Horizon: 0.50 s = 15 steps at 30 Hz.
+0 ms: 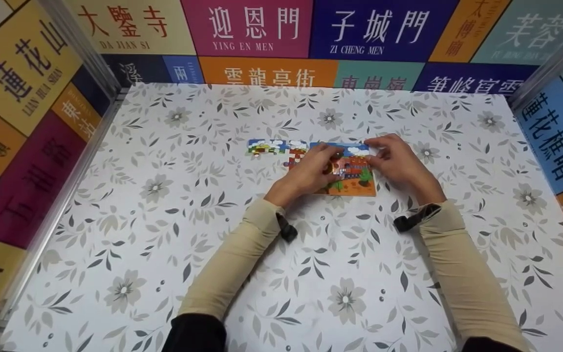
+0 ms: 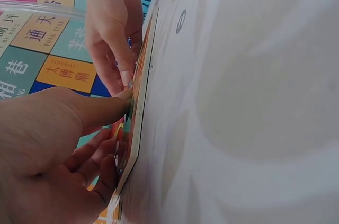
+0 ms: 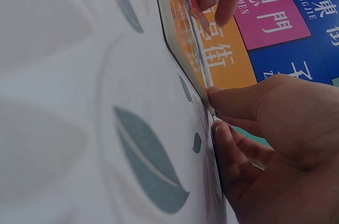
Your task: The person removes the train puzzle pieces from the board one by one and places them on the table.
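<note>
On the table point(image 1: 340, 244), the puzzle board point(image 1: 355, 170) lay toward the far edge, with puzzle pieces point(image 1: 266, 146) to its left. The left hand point(image 1: 308, 171) was over the board's left part, the right hand point(image 1: 401, 161) at its right edge. Panels point(image 1: 249, 34) stood beyond the table's far, left and right edges.

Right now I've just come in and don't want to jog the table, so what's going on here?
A person is handling a picture jigsaw on a flower-patterned table. The left hand reaches over it with fingers down on the picture; whether it pinches a piece isn't clear. The right hand touches its right edge near the far corner. More puzzle pieces lie on the table, to the left of the jigsaw.
</note>
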Tool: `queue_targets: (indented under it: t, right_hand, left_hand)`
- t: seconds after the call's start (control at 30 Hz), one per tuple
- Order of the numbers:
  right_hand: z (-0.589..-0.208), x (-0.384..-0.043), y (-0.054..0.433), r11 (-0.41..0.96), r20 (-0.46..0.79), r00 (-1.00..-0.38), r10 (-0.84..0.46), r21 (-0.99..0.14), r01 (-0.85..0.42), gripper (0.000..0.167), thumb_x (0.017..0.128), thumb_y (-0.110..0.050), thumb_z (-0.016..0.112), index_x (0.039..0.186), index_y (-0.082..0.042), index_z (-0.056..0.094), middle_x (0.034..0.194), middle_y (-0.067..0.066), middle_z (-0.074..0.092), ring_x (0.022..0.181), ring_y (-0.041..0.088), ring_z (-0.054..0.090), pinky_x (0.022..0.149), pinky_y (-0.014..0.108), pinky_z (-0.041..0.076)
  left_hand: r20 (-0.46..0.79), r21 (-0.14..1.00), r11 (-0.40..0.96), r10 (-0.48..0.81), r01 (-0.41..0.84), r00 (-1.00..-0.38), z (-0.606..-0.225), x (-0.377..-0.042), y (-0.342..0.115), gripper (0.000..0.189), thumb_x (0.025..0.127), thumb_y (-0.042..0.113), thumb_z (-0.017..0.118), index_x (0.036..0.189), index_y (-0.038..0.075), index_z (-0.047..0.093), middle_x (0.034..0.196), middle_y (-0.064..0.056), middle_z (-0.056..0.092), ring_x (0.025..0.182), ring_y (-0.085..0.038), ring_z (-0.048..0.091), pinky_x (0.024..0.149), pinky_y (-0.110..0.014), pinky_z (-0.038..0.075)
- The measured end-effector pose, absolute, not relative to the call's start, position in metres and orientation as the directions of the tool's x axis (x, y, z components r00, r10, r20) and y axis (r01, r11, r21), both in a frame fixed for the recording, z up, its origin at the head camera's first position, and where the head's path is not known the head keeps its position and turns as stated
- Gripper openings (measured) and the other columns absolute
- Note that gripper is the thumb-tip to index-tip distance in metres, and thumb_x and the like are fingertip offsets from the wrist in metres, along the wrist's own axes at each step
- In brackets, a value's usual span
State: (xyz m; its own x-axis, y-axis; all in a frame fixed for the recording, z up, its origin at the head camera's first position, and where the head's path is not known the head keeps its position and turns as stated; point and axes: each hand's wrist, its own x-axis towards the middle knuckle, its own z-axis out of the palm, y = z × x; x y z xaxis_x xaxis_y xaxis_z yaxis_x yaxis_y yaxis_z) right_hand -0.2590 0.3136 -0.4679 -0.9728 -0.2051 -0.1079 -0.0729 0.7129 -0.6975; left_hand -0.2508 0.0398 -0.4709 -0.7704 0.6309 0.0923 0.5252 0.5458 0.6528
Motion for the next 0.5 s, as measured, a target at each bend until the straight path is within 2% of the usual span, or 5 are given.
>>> queue_targets:
  t: [0.23, 0.5]
  right_hand:
    - [-0.4668, -0.2582, 0.3123, 0.714, -0.100, -0.972, -0.214, -0.695, -0.085, 0.049, 0.108, -0.019, 0.068, 0.155, -0.012, 0.059, 0.152, 0.016, 0.049, 0.118, 0.032, 0.061, 0.095, 0.039, 0.050]
    - [-0.4682, -0.2601, 0.3130, 0.719, -0.108, -0.972, -0.208, -0.691, -0.077, 0.050, 0.108, -0.021, 0.068, 0.155, -0.012, 0.059, 0.152, 0.015, 0.050, 0.119, 0.031, 0.061, 0.095, 0.040, 0.051]
  left_hand:
    - [0.136, 0.648, 0.531, 0.625, 0.546, -0.769, -0.4702, -0.2500, 0.0365, 0.060, 0.105, 0.016, 0.072, 0.161, 0.009, 0.050, 0.140, -0.015, 0.055, 0.114, -0.026, 0.059, 0.101, -0.039, 0.052]
    - [0.155, 0.624, 0.542, 0.620, 0.563, -0.769, -0.4688, -0.2502, 0.0381, 0.059, 0.105, 0.015, 0.072, 0.160, 0.008, 0.052, 0.137, -0.014, 0.055, 0.109, -0.023, 0.060, 0.095, -0.035, 0.053]
